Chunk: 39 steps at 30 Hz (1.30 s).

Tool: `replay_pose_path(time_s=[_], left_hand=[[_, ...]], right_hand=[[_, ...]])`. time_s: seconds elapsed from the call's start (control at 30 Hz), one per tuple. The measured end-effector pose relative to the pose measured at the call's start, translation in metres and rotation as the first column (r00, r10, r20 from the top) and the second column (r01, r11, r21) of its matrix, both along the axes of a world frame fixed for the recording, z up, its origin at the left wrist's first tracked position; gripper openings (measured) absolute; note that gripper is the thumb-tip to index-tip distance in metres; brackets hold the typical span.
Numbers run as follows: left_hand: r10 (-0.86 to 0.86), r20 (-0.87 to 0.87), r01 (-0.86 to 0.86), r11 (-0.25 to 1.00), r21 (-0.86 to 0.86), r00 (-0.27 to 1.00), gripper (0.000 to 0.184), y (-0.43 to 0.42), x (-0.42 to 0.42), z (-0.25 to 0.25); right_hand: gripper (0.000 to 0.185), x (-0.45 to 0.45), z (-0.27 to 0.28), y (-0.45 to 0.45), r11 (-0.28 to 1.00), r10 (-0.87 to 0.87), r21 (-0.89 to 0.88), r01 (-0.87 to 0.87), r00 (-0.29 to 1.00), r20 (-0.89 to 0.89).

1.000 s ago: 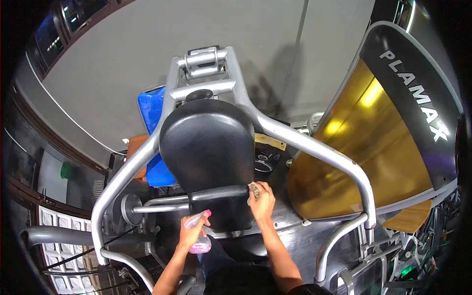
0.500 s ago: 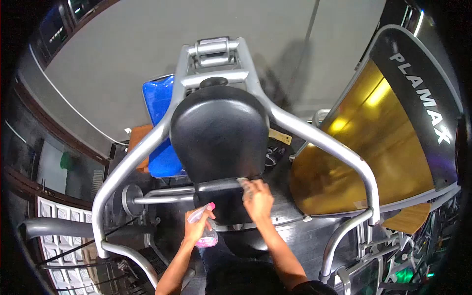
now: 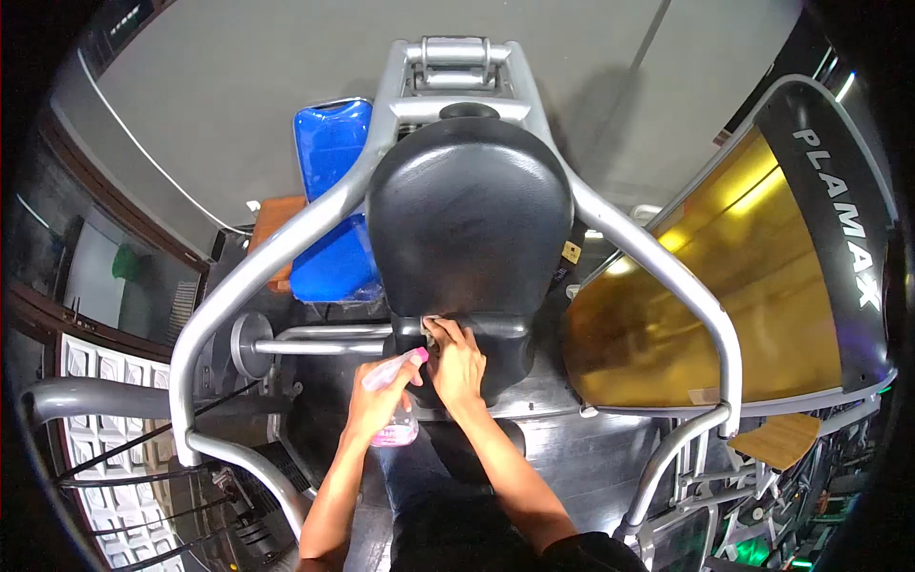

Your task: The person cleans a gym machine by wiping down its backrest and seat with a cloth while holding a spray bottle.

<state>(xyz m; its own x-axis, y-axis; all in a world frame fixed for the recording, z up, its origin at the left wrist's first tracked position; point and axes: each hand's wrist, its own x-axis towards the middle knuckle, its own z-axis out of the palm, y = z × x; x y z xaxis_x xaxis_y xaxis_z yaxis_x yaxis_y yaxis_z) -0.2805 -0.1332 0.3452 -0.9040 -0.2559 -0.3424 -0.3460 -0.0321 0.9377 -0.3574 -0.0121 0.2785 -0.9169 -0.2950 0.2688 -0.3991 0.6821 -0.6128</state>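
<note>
Clear plastic fills the left grip: the left hand (image 3: 374, 400) wraps its fingers round the neck of a spray bottle (image 3: 396, 434), with the pink nozzle (image 3: 420, 354) directed up and toward the right hand (image 3: 459, 372). The right-hand fingers lie close together, bent, pressing a small crumpled cloth (image 3: 430, 334) against the lower pad (image 3: 507, 345). Contact lies left of centre, along the pad's upper edge, just below the backrest (image 3: 469, 214). Most of the cloth is hidden by the fingers.

Progress: bottle in hand and cloth applied; this contact spot is judged to be in work. Completion of the other surfaces cannot be determined. Faint dull marks show on the lower backrest; whether they are residue or wear is unclear.

Surroundings: a silver tubular frame (image 3: 667, 270) flanks both pads, limiting sideways access. The nozzle sits just beside the right hand; whether they touch cannot be told. Left of the pads are a round-ended peg (image 3: 251, 346) and, behind the frame, a blue chair (image 3: 334, 153). To the right stands a gold panel (image 3: 705, 296) lettered PLAMAX, with a wooden board (image 3: 782, 440) near its lower edge.
</note>
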Motion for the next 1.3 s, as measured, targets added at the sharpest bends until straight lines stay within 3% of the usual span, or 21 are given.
replay_pose_path(time_s=[0.1,0.27,0.4,0.53,0.6,0.67,0.77,0.83,0.87,0.93,1.03,1.2,1.3], left_hand=[[-0.010,-0.013,0.007,0.984,-0.177,1.000,0.042,-0.011,0.000,0.006],[0.035,0.034,-0.029,0.985,-0.172,0.999,0.043,-0.013,-0.006,0.019],[0.039,0.062,-0.030,0.990,-0.141,0.997,0.043,-0.015,-0.014,0.021],[0.088,0.006,-0.086,0.984,-0.154,0.996,0.040,-0.021,-0.016,0.008],[0.148,-0.025,-0.150,0.979,-0.136,0.989,0.038,-0.024,-0.015,0.004],[0.172,-0.039,-0.176,0.974,-0.143,0.984,0.037,-0.027,-0.014,0.003],[0.180,0.006,-0.176,0.968,-0.181,0.984,0.041,-0.031,-0.013,0.017],[0.128,0.089,-0.086,0.922,-0.377,0.988,0.046,-0.032,-0.011,0.027],[0.133,0.086,-0.092,0.922,-0.376,0.987,0.046,-0.032,-0.011,0.027],[0.110,0.094,-0.043,0.842,-0.537,0.989,0.051,-0.031,-0.009,0.025],[0.119,0.131,-0.026,0.829,-0.558,0.984,0.047,-0.033,-0.004,0.025],[0.182,0.139,-0.091,0.864,-0.495,0.973,0.046,-0.036,-0.002,0.018],[0.205,0.085,-0.136,0.856,-0.498,0.975,0.043,-0.036,0.000,0.018]], right_hand=[[0.039,-0.005,0.005,0.007,0.995,-0.048,0.083,0.046,0.999,0.015],[0.026,-0.023,0.006,0.055,0.976,-0.185,0.111,0.189,0.982,-0.050],[0.030,-0.019,0.002,0.045,0.973,-0.224,0.041,0.228,0.971,-0.084],[0.039,-0.005,-0.005,0.001,0.993,-0.114,0.039,0.115,0.993,-0.030],[0.043,0.002,-0.001,-0.024,0.992,-0.047,0.120,0.031,0.991,0.127],[0.043,0.009,0.005,-0.035,0.998,0.021,0.050,-0.026,0.996,0.090],[0.037,0.005,0.006,-0.023,0.992,0.033,0.120,-0.042,0.997,0.076],[0.034,0.000,0.002,-0.001,0.994,0.008,0.109,-0.009,1.000,0.011],[0.034,-0.004,0.003,0.009,0.996,-0.024,0.088,0.022,1.000,0.011],[0.032,-0.011,0.008,0.030,0.990,-0.080,0.115,0.081,0.997,-0.015],[0.030,-0.012,0.010,0.035,0.987,-0.134,0.093,0.131,0.990,0.034],[0.046,0.001,-0.002,-0.005,0.994,0.011,0.111,-0.016,0.999,0.044],[0.047,0.006,0.000,-0.033,0.990,0.014,0.143,-0.020,0.999,0.043]])
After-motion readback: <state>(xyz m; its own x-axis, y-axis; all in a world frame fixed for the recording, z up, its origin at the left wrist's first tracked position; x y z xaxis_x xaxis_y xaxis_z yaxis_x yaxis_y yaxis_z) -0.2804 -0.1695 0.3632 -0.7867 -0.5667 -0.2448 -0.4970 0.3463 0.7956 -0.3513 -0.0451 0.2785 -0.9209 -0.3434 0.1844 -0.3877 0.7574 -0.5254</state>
